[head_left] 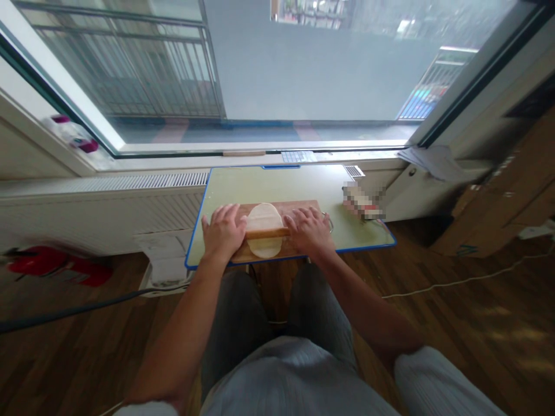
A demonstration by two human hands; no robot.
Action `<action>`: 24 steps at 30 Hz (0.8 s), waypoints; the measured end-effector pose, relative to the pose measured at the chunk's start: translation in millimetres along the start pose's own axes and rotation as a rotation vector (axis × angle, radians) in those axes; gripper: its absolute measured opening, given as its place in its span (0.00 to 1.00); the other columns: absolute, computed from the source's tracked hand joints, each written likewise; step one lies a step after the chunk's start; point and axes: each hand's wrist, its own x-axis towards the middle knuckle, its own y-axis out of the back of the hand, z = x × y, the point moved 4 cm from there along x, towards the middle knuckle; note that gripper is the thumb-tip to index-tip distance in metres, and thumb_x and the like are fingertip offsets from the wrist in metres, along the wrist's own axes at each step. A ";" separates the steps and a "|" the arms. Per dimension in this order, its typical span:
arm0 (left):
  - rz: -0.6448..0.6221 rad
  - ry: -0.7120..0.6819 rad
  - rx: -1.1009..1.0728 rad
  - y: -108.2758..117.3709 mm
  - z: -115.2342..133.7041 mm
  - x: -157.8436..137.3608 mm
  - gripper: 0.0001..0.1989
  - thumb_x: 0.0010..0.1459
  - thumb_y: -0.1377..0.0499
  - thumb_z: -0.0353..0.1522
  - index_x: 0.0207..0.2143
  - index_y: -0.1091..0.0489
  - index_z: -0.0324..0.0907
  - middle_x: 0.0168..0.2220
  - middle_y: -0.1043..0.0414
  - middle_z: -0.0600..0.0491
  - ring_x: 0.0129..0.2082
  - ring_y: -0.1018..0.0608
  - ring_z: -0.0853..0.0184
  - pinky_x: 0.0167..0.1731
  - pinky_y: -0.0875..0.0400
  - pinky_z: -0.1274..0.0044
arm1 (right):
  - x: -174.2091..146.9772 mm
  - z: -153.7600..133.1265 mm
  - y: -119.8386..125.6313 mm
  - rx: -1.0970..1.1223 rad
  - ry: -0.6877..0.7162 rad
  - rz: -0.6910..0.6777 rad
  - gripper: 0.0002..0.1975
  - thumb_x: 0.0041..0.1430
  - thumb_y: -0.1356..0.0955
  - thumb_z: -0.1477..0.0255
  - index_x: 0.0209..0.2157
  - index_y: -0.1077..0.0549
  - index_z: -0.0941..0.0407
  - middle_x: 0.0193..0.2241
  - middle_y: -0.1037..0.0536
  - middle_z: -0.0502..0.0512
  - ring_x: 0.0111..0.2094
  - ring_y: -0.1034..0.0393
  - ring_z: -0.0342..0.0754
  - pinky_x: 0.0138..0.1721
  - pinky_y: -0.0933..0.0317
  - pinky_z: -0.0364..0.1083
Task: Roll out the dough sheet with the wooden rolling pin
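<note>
A pale round sheet of dough (264, 216) lies on a wooden board (306, 205). Across its middle runs a wooden rolling pin (266, 233). My left hand (223, 230) rests palm down over the pin's left end, its fingers stretched forward and slightly spread. Over the right end lies my right hand (310, 230), palm down too, fingers reaching forward. Both palms hide the ends of the pin. A metal handle (330, 222) shows at the board's right edge, beside my right hand.
The board sits on a small blue-edged table (243, 182). A blurred-out package (362, 201) lies at its right side. Behind are a radiator (165, 179) and a window. A red fire extinguisher (60, 266) is at left, cardboard boxes (489, 214) at right. A cable (451, 284) crosses the floor.
</note>
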 end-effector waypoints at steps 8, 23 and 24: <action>-0.139 0.006 0.076 -12.6 -3.2 12.7 0.26 0.73 0.52 0.42 0.67 0.27 0.50 0.73 0.33 0.45 0.72 0.32 0.49 0.70 0.41 0.46 | 3.5 -8.3 0.5 -0.065 0.051 -0.039 0.26 0.80 0.45 0.55 0.61 0.22 0.47 0.68 0.26 0.58 0.72 0.41 0.66 0.71 0.54 0.76; -0.072 -0.063 0.103 3.2 0.4 -35.5 0.27 0.75 0.55 0.42 0.65 0.25 0.49 0.73 0.32 0.49 0.73 0.33 0.50 0.70 0.39 0.55 | -44.1 2.3 -20.3 -0.012 0.032 0.113 0.29 0.79 0.42 0.53 0.69 0.28 0.52 0.72 0.31 0.57 0.75 0.47 0.63 0.75 0.61 0.69; -0.073 -0.059 0.091 3.6 -0.1 -38.6 0.27 0.75 0.55 0.43 0.65 0.25 0.48 0.73 0.33 0.49 0.73 0.33 0.50 0.71 0.39 0.55 | -48.4 2.6 -20.8 -0.007 0.032 0.122 0.29 0.79 0.42 0.54 0.70 0.29 0.52 0.73 0.31 0.57 0.75 0.47 0.62 0.75 0.61 0.69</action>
